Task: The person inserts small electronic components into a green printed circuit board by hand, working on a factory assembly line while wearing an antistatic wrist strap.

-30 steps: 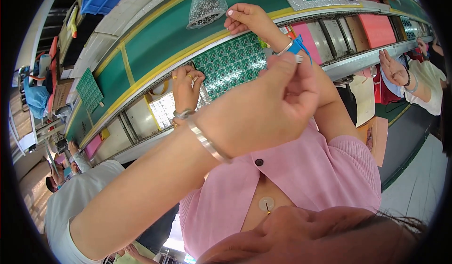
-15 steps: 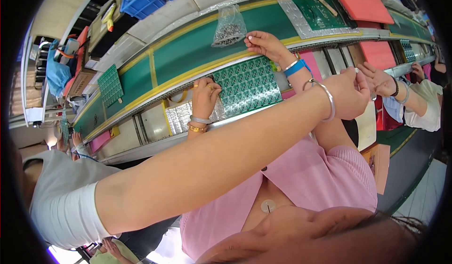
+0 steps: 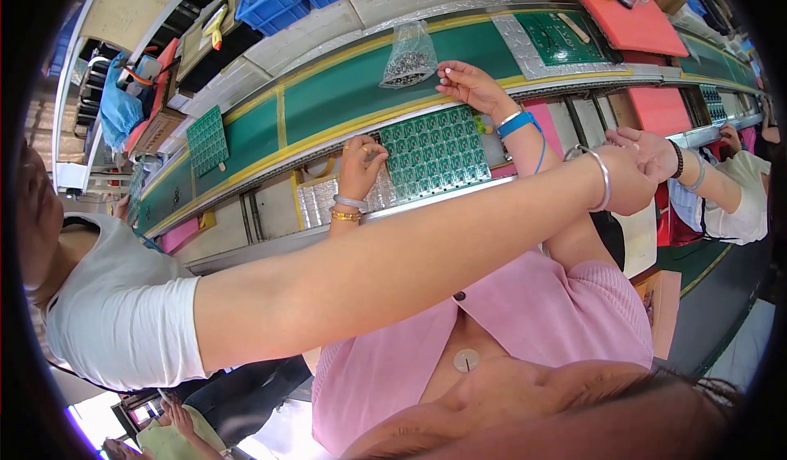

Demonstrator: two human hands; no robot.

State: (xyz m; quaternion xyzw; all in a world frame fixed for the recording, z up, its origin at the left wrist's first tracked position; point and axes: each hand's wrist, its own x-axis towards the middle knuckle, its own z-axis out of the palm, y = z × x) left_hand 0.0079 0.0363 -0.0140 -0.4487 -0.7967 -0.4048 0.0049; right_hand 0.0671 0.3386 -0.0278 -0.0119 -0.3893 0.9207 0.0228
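A green circuit board panel (image 3: 436,152), divided into many small repeated units, lies in front of me on the near rail of the line. At its upper left corner is my left hand (image 3: 361,169), fingers curled and thumb close to them; whatever they pinch is hidden. Beyond the panel, my right hand (image 3: 471,87) reaches over the green belt, its fingertips bunched beside a clear plastic bag (image 3: 408,65) of small metallic parts. Anything between those fingertips is too small to make out. A blue wrist strap (image 3: 518,124) with a cord circles my right wrist.
A co-worker's bare arm (image 3: 410,255) crosses in front of me from the left, its hand meeting another person's hand (image 3: 656,152) at right. Another green panel (image 3: 208,141) lies on the belt (image 3: 328,103). Blue bins (image 3: 275,1) and a red board (image 3: 627,17) stand behind.
The co-worker's arm has moved right, and its hand now meets the other person's hand. The view has shifted slightly. My hands stay at the panel and beside the bag.
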